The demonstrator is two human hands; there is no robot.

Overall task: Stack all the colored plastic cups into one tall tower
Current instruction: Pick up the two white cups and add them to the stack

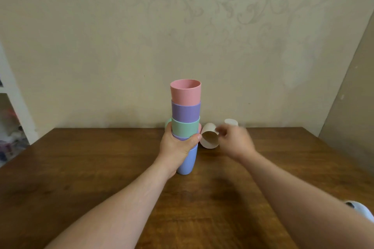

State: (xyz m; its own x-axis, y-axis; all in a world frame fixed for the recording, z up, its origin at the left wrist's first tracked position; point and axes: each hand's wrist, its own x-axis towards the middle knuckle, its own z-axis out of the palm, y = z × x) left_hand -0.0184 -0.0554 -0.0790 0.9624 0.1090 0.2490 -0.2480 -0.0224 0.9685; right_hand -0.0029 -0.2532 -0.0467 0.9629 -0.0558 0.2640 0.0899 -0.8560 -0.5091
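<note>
A tower of nested cups stands on the wooden table (101, 168): a pink cup (185, 93) on top, then a purple cup (185, 112), a green cup (185, 128), and a light blue cup (187, 162) at the bottom. My left hand (176, 147) is wrapped around the tower's lower part, hiding what lies between green and blue. A beige cup (209, 139) lies on its side just right of the tower, mouth toward me. My right hand (235, 139), blurred, is at that cup's rim with its fingers touching it. Another beige cup (231, 122) stands behind that hand.
The table ends at a patterned beige wall (182, 26) right behind the cups. A white shelf unit (12, 97) stands at the far left. A slice of a green cup (167, 123) and a pink edge (200, 127) peek out behind the tower.
</note>
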